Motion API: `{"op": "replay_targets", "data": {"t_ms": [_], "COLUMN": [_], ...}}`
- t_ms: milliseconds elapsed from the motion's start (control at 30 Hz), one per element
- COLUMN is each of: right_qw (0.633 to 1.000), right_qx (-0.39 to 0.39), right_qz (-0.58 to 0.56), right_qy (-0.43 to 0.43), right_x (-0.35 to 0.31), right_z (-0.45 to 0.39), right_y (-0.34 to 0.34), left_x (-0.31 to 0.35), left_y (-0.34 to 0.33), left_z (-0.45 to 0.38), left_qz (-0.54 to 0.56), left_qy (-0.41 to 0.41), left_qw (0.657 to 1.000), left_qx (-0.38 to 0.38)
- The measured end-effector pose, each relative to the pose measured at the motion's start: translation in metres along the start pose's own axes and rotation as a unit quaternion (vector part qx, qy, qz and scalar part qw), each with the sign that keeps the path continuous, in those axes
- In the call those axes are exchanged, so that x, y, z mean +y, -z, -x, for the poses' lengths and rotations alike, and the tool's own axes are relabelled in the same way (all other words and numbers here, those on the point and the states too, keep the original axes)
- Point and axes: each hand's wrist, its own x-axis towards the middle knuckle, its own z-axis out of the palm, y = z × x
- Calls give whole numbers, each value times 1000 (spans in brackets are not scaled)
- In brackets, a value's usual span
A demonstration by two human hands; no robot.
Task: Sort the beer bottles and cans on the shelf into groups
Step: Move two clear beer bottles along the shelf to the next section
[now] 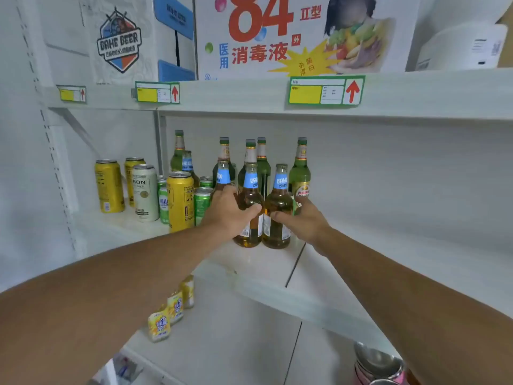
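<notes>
Gripping two clear amber glass bottles with blue neck labels at the front of the white shelf (266, 262), the person appears to be drawing them together as one group. The left hand (227, 211) wraps around the left blue-labelled bottle (249, 201), fingers (252, 211) curled round its body; the right hand (302, 218) holds the right blue-labelled bottle (279, 202) likewise, thumb across its front. Both bottles stand upright and touch side by side, which suits pairing alike brands.

A third blue-labelled bottle (223, 176) stands just behind the left hand, probably next to join them. Behind are tall green glass bottles with gold neck labels; one green bottle (300, 173) stands just beside the right hand, so the grip stays low on the body, likely to avoid knocking the necks behind.

To the left, the cans are still mixed: tall yellow cans (180, 201), a white can (145, 191) and short green cans (202, 204) stand close together, so the sorting looks far from finished. Lifting either bottle risks clinking glass against its neighbour.
</notes>
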Motion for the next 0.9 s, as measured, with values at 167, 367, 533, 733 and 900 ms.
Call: {"op": "replay_targets", "data": {"t_ms": [167,367,533,733,900], "right_qw": [1000,999,998,996,991], "right_qx": [16,33,43,84,130], "right_qz": [-1,23,14,16,22], "right_qy": [17,36,42,17,-6], "right_x": [5,4,1,7,13], "right_z": [-7,-2,15,35,56], "right_y": [-12,-13,-3,21,55], "left_x": [3,0,9,10,16], "left_y": [-17,-23,-19,-11,-15], "left_z": [2,2,12,20,27], "left_qz": [-96,-102,-42,17,48], "left_qy": [-6,-9,11,13,-16], "left_qw": [993,989,996,999,999], "left_qx": [62,103,74,49,19]}}
